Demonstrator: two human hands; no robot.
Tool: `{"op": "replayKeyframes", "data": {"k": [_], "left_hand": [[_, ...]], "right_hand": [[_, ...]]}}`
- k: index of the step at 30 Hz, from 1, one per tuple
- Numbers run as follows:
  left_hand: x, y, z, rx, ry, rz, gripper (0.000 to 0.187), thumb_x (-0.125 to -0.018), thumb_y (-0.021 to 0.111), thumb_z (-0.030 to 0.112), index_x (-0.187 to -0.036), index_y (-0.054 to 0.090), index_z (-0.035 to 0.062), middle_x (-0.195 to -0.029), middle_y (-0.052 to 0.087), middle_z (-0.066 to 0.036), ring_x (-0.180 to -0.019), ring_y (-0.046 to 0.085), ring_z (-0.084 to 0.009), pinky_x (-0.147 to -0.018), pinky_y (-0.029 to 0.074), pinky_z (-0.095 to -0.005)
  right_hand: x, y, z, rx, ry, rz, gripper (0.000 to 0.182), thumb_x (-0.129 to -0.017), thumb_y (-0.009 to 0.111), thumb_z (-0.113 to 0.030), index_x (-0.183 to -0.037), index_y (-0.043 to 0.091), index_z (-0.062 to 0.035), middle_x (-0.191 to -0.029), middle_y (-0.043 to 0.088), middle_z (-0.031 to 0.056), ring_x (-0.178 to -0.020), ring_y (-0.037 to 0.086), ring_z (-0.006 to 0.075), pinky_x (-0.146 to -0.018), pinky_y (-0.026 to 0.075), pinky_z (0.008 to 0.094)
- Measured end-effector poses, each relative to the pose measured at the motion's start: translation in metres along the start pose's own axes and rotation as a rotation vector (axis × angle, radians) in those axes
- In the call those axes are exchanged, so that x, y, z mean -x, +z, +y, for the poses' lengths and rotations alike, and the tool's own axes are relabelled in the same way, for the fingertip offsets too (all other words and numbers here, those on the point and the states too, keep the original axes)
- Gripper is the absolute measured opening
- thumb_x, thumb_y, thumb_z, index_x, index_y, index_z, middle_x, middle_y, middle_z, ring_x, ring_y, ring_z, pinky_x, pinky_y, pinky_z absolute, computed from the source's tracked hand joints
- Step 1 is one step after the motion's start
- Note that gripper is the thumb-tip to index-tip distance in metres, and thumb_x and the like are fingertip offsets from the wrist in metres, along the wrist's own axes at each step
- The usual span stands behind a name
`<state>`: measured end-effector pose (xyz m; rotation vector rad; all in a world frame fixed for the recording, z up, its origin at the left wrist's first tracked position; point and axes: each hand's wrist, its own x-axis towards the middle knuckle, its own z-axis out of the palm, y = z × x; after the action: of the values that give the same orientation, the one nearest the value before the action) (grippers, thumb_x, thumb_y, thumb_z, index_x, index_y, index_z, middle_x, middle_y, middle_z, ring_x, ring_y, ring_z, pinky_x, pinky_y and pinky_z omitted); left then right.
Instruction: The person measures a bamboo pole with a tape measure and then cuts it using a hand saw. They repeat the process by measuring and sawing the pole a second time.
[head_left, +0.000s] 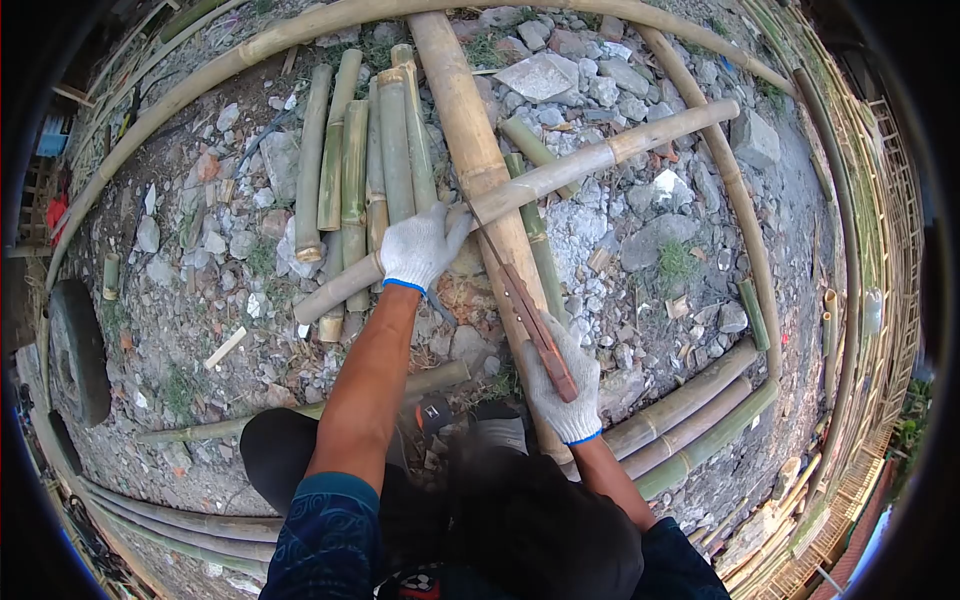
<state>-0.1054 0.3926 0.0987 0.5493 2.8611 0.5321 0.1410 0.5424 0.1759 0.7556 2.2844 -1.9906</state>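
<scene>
My left hand [417,246], in a white knit glove with a blue cuff, is closed around a bamboo pole [570,168]. That pole lies slantwise across a thicker bamboo pole [470,135]. In a matching glove, my right hand [565,380] grips the brown handle of a hand saw [527,318]. The saw's thin blade reaches up to the slanting pole, just right of my left fingers, and touches it near where the two poles cross. How deep the blade sits cannot be made out.
Several cut bamboo pieces [352,165] lie side by side beyond my left hand. Rubble with a large concrete chunk [540,76] covers the ground. More bamboo poles [690,410] rest at the right. A dark tyre-like ring [78,350] is at the far left.
</scene>
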Motion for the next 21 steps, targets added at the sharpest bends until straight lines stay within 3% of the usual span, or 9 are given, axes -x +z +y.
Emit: {"op": "replayKeyframes", "data": {"k": [2,3,5,7,9,12,16,21], "left_hand": [[0.003,0.0,0.0,0.014,0.002,0.003,0.052,-0.102,0.054,0.056,-0.109,0.072,0.0072,-0.084,0.075,-0.023,-0.081,0.075,-0.0414,-0.073,0.059,-0.0526],[0.001,-0.003,0.001,0.033,0.007,0.005,0.052,-0.102,0.054,0.055,-0.108,0.072,0.0071,-0.083,0.075,-0.023,-0.081,0.075,-0.0413,-0.073,0.059,-0.0524],[0.001,-0.002,-0.001,0.05,0.002,-0.003,0.052,-0.102,0.054,0.055,-0.107,0.072,0.0071,-0.083,0.075,-0.023,-0.081,0.075,-0.0411,-0.073,0.059,-0.0523],[-0.001,0.0,-0.003,0.039,0.004,-0.023,0.051,-0.102,0.054,0.054,-0.107,0.072,0.0071,-0.083,0.075,-0.023,-0.08,0.075,-0.0411,-0.072,0.059,-0.0523],[0.007,0.003,-0.002,0.016,0.018,-0.053,0.053,-0.102,0.053,0.055,-0.117,0.073,0.0078,-0.087,0.076,-0.023,-0.081,0.075,-0.0414,-0.073,0.059,-0.0524],[0.0,0.001,-0.005,-0.011,-0.005,-0.071,0.055,-0.102,0.051,0.057,-0.124,0.074,0.0114,-0.089,0.076,-0.023,-0.082,0.075,-0.0416,-0.075,0.059,-0.0532],[-0.007,-0.007,-0.005,0.009,-0.058,-0.089,0.056,-0.101,0.05,0.06,-0.125,0.075,0.0161,-0.089,0.076,-0.022,-0.084,0.075,-0.0421,-0.076,0.059,-0.054],[-0.006,-0.006,-0.003,0.002,-0.052,-0.073,0.056,-0.1,0.051,0.061,-0.119,0.076,0.0149,-0.088,0.076,-0.022,-0.085,0.075,-0.0424,-0.076,0.058,-0.0549]], "right_hand": [[0.045,-0.03,0.008,0.342,0.025,-0.063,0.055,-0.097,0.058,0.007,-0.151,0.05,0.0032,-0.155,0.053,0.0151,-0.133,0.061,0.0237,-0.105,0.055,0.0307],[0.069,-0.04,0.012,0.25,0.146,-0.019,0.055,-0.098,0.059,0.001,-0.152,0.05,0.0028,-0.151,0.057,0.0163,-0.13,0.064,0.0243,-0.105,0.055,0.032],[0.082,-0.045,0.006,0.259,0.159,0.004,0.055,-0.099,0.062,-0.008,-0.152,0.051,0.0021,-0.145,0.063,0.0179,-0.126,0.067,0.0252,-0.103,0.056,0.0339],[0.076,-0.04,-0.004,0.444,-0.062,-0.02,0.057,-0.099,0.065,-0.014,-0.152,0.052,0.0016,-0.138,0.068,0.0186,-0.121,0.07,0.026,-0.101,0.057,0.0351],[0.03,-0.009,-0.004,0.175,-0.044,0.106,0.051,-0.096,0.071,-0.015,-0.143,0.06,0.0013,-0.12,0.075,0.0209,-0.107,0.076,0.0299,-0.093,0.059,0.036],[-0.054,0.026,-0.027,0.45,-0.319,0.13,0.045,-0.093,0.076,-0.01,-0.135,0.065,-0.0003,-0.109,0.077,0.0216,-0.1,0.077,0.0336,-0.088,0.06,0.0373],[-0.066,0.035,-0.006,0.341,-0.422,0.191,0.045,-0.093,0.075,-0.008,-0.137,0.065,-0.0028,-0.112,0.077,0.0208,-0.102,0.077,0.0316,-0.089,0.06,0.0383],[-0.063,0.029,0.001,0.318,-0.297,0.155,0.041,-0.096,0.074,-0.012,-0.135,0.067,-0.0029,-0.113,0.077,0.0185,-0.103,0.076,0.0298,-0.093,0.057,0.0382]]}}
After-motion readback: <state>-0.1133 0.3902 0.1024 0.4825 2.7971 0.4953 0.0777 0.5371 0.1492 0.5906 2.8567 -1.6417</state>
